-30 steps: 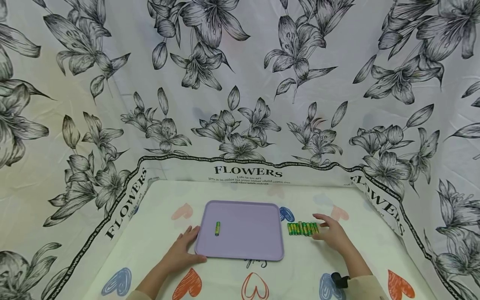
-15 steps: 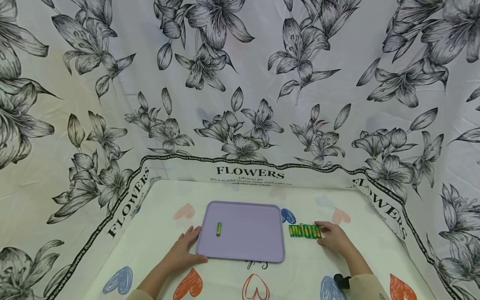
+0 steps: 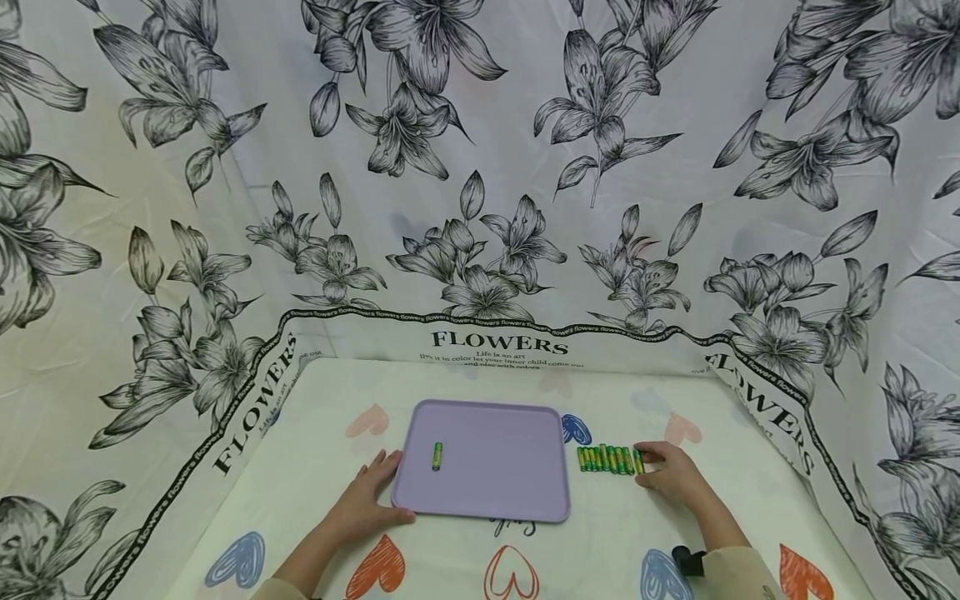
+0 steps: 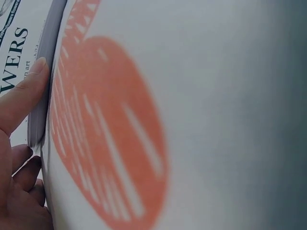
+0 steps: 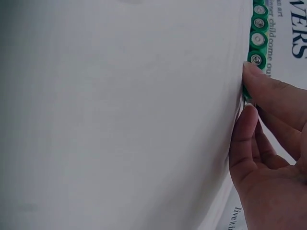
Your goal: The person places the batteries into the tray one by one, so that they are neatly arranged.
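At the right of a lilac tray [image 3: 495, 462], green batteries [image 3: 603, 459] lie side by side in a row on the cloth. My right hand [image 3: 671, 473] pinches the end battery [image 3: 639, 462] between thumb and fingers, a small gap from the row. The right wrist view shows the round ends of the row [image 5: 259, 39] beyond the thumb; the fingertips mostly hide the pinched battery. One battery [image 3: 437, 457] lies on the tray's left part. My left hand [image 3: 367, 500] rests at the tray's near left corner, its thumb touching the front wall [image 4: 41, 91].
A pale tablecloth [image 3: 600, 550] printed with hearts covers the table. Flower-patterned curtain cloth [image 3: 480, 250] surrounds it at the back and both sides. A dark strap piece [image 3: 686, 560] is at the right sleeve.
My right hand has closed on the end battery and drawn it slightly right, away from the row. The left hand and tray have stayed in place.
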The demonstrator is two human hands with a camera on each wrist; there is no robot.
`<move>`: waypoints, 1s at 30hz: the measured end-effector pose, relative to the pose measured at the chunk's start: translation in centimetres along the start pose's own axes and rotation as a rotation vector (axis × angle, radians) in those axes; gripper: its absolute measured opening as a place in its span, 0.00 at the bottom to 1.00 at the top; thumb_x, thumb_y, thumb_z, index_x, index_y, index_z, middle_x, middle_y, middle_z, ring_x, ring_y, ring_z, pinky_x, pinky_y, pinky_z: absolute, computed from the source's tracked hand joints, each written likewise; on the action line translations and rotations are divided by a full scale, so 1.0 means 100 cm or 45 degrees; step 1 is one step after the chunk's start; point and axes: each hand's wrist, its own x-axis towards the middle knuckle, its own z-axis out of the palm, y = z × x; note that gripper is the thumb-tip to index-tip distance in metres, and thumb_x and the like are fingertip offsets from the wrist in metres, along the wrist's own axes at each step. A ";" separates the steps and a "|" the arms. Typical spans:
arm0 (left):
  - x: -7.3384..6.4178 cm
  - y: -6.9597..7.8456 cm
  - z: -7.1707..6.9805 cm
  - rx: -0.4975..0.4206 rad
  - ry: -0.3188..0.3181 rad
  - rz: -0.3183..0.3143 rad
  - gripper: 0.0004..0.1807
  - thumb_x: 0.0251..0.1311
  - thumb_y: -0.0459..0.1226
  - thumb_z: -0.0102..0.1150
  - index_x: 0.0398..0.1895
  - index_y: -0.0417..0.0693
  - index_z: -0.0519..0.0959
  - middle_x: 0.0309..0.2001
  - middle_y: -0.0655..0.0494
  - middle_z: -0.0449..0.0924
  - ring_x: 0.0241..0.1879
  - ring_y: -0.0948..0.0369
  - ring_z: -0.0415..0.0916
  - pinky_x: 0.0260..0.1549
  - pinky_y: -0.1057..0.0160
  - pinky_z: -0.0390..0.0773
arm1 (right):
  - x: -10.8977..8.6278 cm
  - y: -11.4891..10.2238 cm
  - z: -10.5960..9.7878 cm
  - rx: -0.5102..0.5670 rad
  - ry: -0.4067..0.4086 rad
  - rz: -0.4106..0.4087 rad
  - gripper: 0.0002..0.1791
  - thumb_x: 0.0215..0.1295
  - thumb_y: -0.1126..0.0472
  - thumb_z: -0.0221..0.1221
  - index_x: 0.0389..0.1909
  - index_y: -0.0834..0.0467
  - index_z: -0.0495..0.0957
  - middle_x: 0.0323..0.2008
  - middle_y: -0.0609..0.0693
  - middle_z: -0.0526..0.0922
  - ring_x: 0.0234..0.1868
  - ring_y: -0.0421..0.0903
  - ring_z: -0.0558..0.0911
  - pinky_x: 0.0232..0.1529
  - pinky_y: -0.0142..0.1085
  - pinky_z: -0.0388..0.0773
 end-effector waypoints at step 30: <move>0.001 -0.003 0.000 -0.011 0.003 0.014 0.64 0.37 0.59 0.80 0.79 0.51 0.58 0.80 0.42 0.49 0.79 0.36 0.40 0.75 0.33 0.42 | -0.015 -0.057 -0.011 0.204 0.050 -0.048 0.35 0.56 0.63 0.73 0.65 0.65 0.74 0.54 0.60 0.83 0.51 0.53 0.85 0.41 0.36 0.85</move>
